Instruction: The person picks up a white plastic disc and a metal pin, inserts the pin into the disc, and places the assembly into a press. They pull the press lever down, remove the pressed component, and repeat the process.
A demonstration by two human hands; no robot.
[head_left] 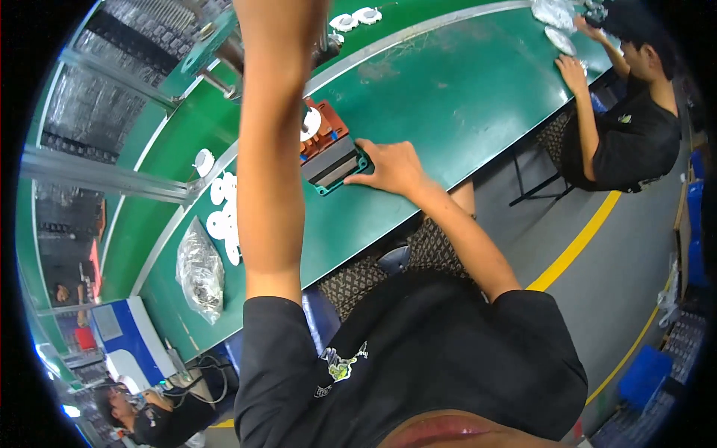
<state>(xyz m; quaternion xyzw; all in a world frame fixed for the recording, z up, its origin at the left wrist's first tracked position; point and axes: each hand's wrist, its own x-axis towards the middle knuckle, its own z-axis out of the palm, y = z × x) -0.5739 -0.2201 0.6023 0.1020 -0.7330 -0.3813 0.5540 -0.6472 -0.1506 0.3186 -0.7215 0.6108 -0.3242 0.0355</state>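
On the green counter (pixel 448 97), the right hand (pixel 392 168) lies flat with fingers spread, pressing the teal-based block (pixel 334 166) beside an orange fixture (pixel 323 128). Left arm reaches up; its hand is out of view. White discs (pixel 224 216) lie nearby.

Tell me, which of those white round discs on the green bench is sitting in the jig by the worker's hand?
The single white disc on the orange fixture, just beyond the right hand. The other white discs lie loose on the green table, farther left.
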